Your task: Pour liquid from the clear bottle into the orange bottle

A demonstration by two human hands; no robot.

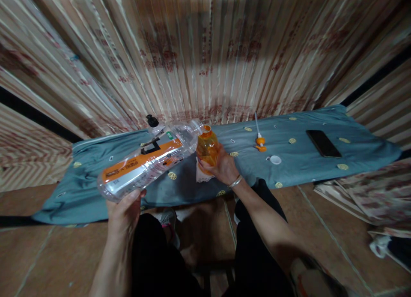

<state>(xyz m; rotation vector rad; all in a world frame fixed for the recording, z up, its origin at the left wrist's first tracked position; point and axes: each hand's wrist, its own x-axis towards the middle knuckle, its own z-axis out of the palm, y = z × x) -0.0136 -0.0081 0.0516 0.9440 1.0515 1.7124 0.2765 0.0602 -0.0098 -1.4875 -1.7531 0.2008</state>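
My left hand is closed round the base end of a large clear plastic bottle with an orange and silver label. The bottle is tilted, its neck raised over to the right, with its mouth at the opening of a translucent orange bottle. Around that orange bottle my right hand is closed, holding it nearly upright. Beneath it lies a pale tissue or cloth. Whether liquid is passing between the two bottles I cannot make out.
A blue-green patterned cloth covers the narrow bench. To the right lie an orange pump top with a white tube, a white round cap and a black phone. A black-topped clear bottle stands behind the large one. Striped curtains hang at the back.
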